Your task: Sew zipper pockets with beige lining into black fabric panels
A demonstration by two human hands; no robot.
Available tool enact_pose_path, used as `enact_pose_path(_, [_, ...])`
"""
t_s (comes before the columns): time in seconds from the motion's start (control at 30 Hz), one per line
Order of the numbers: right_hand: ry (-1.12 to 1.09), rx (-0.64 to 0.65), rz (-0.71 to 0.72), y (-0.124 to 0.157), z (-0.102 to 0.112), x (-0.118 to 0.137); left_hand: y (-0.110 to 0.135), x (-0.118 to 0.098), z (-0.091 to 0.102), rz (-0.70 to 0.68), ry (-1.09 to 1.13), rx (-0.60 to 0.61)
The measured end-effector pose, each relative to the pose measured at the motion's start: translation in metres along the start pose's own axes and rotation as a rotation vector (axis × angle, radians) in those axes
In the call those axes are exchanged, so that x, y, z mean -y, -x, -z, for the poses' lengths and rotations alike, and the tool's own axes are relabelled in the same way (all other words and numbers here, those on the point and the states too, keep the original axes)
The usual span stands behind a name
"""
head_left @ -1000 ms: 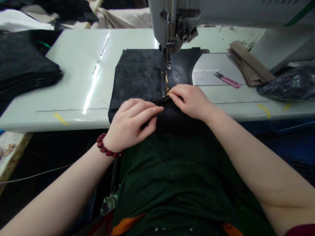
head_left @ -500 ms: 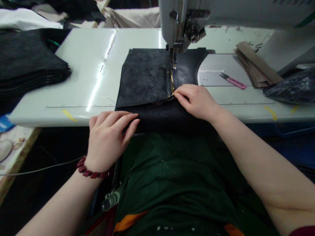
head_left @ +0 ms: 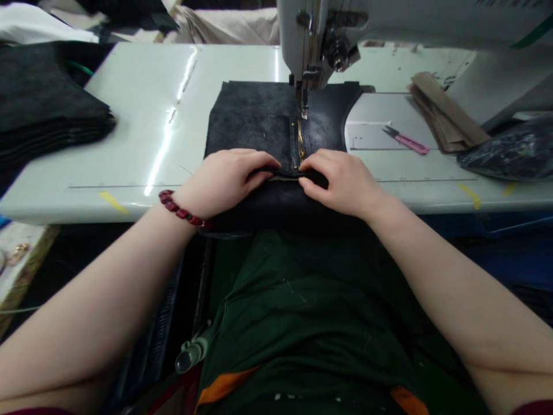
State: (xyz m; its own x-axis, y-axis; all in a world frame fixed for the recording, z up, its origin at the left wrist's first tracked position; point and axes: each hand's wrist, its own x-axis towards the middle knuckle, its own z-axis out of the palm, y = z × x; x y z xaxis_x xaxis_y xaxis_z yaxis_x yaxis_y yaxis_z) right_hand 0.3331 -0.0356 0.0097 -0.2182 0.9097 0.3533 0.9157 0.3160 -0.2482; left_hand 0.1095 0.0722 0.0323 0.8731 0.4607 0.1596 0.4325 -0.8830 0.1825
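A black leather panel (head_left: 253, 118) lies on the sewing machine's bed, its near part folded and hanging over the table's front edge. A narrow slot in it shows a gold-coloured zipper (head_left: 300, 138). My left hand (head_left: 235, 178) pinches the fold of the panel just left of the zipper's near end. On the other side of that end, my right hand (head_left: 339, 180) grips the same fold between thumb and fingers. Beyond both hands, the presser foot (head_left: 305, 109) is over the panel at the far end of the zipper.
Pink-handled thread snips (head_left: 408, 141) lie right of the panel, near brown strips (head_left: 447, 115) and a dark plastic-wrapped bundle (head_left: 510, 150). Stacked black leather pieces (head_left: 47, 104) occupy the table's left end. The sewing machine's head (head_left: 324, 34) overhangs the work.
My left hand has moved right and forward from the panel's near left edge and now pinches the fold beside the zipper. My right hand stays at nearly the same spot.
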Motion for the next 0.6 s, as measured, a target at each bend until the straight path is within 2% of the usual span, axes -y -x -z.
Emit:
enact_pose_path(0.17, [0.234,-0.001,-0.046,-0.005,-0.005,0.017,0.013,0.01,0.031,0.077,-0.132,0.115])
enact_pose_path(0.27, [0.288,0.006,-0.044,-0.007,-0.007,0.02,0.018,0.018,0.038,0.139,-0.199,0.145])
enact_pose_path(0.33, [0.294,0.007,-0.041,-0.007,-0.008,0.021,0.018,0.02,0.035,0.132,-0.19,0.169])
enact_pose_path(0.4, [0.301,0.005,-0.041,-0.006,-0.009,0.021,0.017,0.019,0.026,0.06,-0.137,0.146])
enact_pose_path(0.5, [0.311,-0.007,-0.043,-0.005,-0.009,0.022,0.011,0.012,0.006,-0.042,-0.062,0.026])
enact_pose_path(0.6, [0.318,-0.024,-0.041,-0.006,-0.011,0.023,0.005,0.003,-0.01,-0.037,-0.074,-0.075])
